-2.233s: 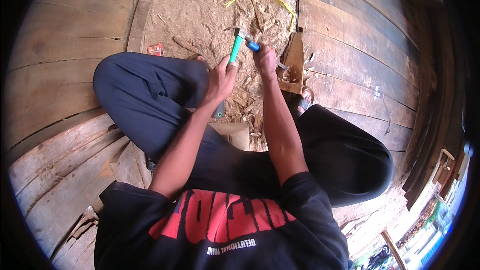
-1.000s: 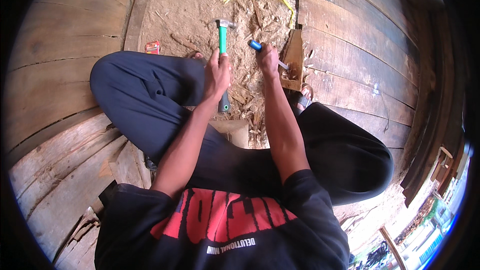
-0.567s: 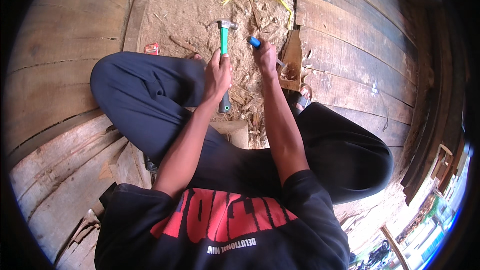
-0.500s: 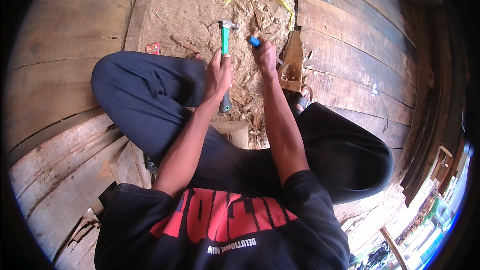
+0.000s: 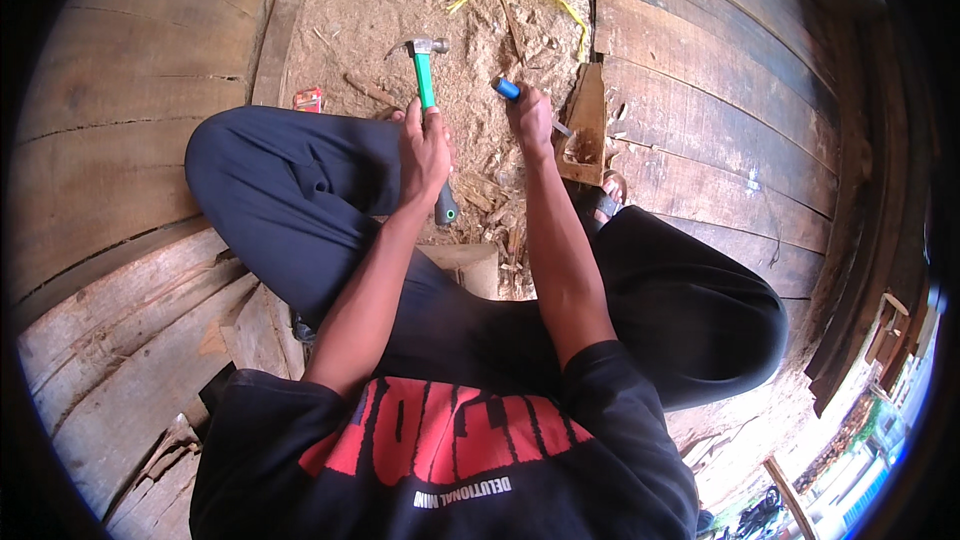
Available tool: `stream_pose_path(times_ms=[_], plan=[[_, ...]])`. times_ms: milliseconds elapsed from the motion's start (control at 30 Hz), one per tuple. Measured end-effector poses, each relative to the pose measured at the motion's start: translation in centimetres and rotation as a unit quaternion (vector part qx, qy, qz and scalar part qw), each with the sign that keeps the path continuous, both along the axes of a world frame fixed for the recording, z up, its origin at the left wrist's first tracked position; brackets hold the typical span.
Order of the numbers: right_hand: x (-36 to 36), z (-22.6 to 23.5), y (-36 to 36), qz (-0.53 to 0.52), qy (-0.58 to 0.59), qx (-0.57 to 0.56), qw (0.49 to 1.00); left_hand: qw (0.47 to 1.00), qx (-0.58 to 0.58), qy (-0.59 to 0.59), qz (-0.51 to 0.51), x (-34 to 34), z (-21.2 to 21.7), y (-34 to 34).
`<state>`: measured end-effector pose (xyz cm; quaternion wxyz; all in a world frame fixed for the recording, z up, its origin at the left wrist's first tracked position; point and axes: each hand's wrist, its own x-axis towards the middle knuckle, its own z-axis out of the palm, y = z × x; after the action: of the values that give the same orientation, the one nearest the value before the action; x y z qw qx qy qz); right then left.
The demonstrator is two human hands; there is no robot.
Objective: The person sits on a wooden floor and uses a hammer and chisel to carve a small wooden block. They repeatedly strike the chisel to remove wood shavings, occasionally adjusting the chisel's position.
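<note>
Chiselling step: left hand point(image 5: 424, 152) clenched round the raised claw hammer point(image 5: 428, 90), right hand point(image 5: 530, 120) grasping the blue-handled chisel point(image 5: 510, 90) against the wooden block point(image 5: 586, 130); next, probably an accurate blow on the chisel's end.

Landmark: wood block point(image 5: 585, 125), ahead of my right knee, among shavings.
My right hand point(image 5: 531, 120) just left of block, gripping chisel point(image 5: 508, 90); chisel blade runs right to block.
My left hand point(image 5: 425, 150) farther left of block, closed round hammer point(image 5: 428, 90); hammer head up and left of block, handle end below hand.
Cord point(image 5: 520, 2) above block, on sawdust.
Small packet point(image 5: 308, 99) far left of block.
Planks point(image 5: 720, 120) right of block.
Sandal point(image 5: 605, 200) just below block.
</note>
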<state>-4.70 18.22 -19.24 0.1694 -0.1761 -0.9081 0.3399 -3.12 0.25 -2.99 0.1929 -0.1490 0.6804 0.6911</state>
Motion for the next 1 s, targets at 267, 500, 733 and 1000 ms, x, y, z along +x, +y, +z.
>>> stream_pose_path(times_ms=[267,500,733,1000], plan=[[-0.3,-0.3,-0.3,-0.007,-0.035,0.012,0.999,0.977,-0.181,0.043,-0.101,0.6,-2.6,-0.3],[-0.3,-1.1,-0.9,-0.016,-0.028,0.063,0.997,0.955,-0.211,-0.028,-0.205,-0.2,-1.1,-0.7],[-0.2,-1.5,-0.8,-0.008,-0.027,0.051,0.998,0.999,-0.009,-0.017,-0.041,0.1,-1.5,-0.3],[-0.4,-1.0,-1.4,-0.002,-0.063,0.044,0.997,0.998,-0.009,-0.036,-0.042,0.1,-2.8,0.4]])
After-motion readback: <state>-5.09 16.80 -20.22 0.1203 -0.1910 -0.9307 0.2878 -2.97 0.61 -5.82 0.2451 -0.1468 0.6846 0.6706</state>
